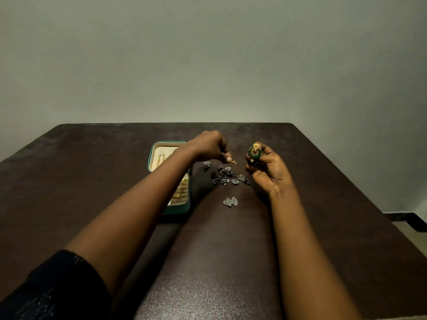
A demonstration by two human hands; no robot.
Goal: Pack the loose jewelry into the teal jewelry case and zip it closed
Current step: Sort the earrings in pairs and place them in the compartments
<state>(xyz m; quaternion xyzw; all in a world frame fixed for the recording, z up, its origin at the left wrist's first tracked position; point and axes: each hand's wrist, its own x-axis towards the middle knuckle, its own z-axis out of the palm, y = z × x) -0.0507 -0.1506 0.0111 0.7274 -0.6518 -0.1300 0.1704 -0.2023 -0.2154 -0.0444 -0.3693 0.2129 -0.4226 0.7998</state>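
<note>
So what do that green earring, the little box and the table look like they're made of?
Green earring: gold-coloured metal, shiny, ringed with what looks like green thread or beads, plus a pale pearl-like drop; too small to be sure. Box: teal outside, matte like fabric or faux leather, with a cream padded lining. Table: dark brown, faintly grained with a soft sheen, probably wood or laminate.

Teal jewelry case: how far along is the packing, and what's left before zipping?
Partly done. The teal jewelry case lies open with gold pieces already inside. In hand: the right hand holds a green and gold earring; the left hand pinches a small gold piece. Left: the dark cluster and silver piece on the table, then zipping.
</note>
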